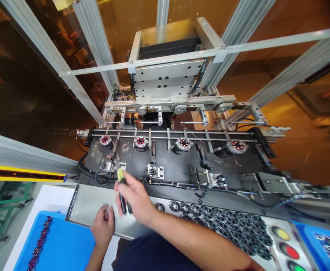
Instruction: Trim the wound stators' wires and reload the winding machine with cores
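Pliers (123,195) with black and yellow-green handles, gripped in the clenched right hand (136,199) above the metal tray (88,205) at the machine's front edge. Left hand (103,226) rests on the same tray, fingers curled, holding nothing that can be made out. Wound stators (140,142) sit in four fixtures behind; bare ring parts (224,222) lie heaped to the right, beside coloured push buttons (287,242). Blue bin (63,244) lower left.

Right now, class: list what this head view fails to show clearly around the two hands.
- Tool in right hand: blurred; its tip and type unclear.
- Left hand on steel tray: whatever is under its fingers is hidden.
- Blue bin: cut off by the right edge.
- Black rings: too small to count.
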{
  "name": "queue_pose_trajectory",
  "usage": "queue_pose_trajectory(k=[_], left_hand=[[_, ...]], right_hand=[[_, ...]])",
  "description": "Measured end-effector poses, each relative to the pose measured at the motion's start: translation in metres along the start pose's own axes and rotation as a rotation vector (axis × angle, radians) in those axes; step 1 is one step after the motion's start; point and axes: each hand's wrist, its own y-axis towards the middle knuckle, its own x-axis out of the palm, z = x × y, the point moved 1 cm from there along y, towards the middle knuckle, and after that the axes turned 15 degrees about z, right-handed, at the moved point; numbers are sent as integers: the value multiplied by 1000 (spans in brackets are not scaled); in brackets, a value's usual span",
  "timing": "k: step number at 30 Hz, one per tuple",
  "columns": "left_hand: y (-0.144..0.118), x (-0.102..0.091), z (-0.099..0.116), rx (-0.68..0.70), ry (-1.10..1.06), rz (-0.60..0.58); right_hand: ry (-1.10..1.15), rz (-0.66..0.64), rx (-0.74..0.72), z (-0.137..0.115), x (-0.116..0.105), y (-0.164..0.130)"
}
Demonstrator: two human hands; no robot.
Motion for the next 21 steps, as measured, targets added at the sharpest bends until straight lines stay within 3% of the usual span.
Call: queue_pose_trajectory(k=[2,3,6,10,14,21], left_hand=[[1,-1,1,-14,-4,-9],[1,-1,1,-24,-6,-11],[2,0,2,-57,-8,-7],[3,1,3,-84,9,0],[6,3,4,-79,30,-11],[8,4,6,-47,58,6]], right_hand=[[-45,-187,53,-16,-20,-36],[-40,-209,44,-25,-33,-47],[-41,-4,-79,-48,-79,-50],[-72,308,-153,-61,-126,-14],[-43,392,-178,-59,-139,11],[43,461,-178,-59,-137,17]])
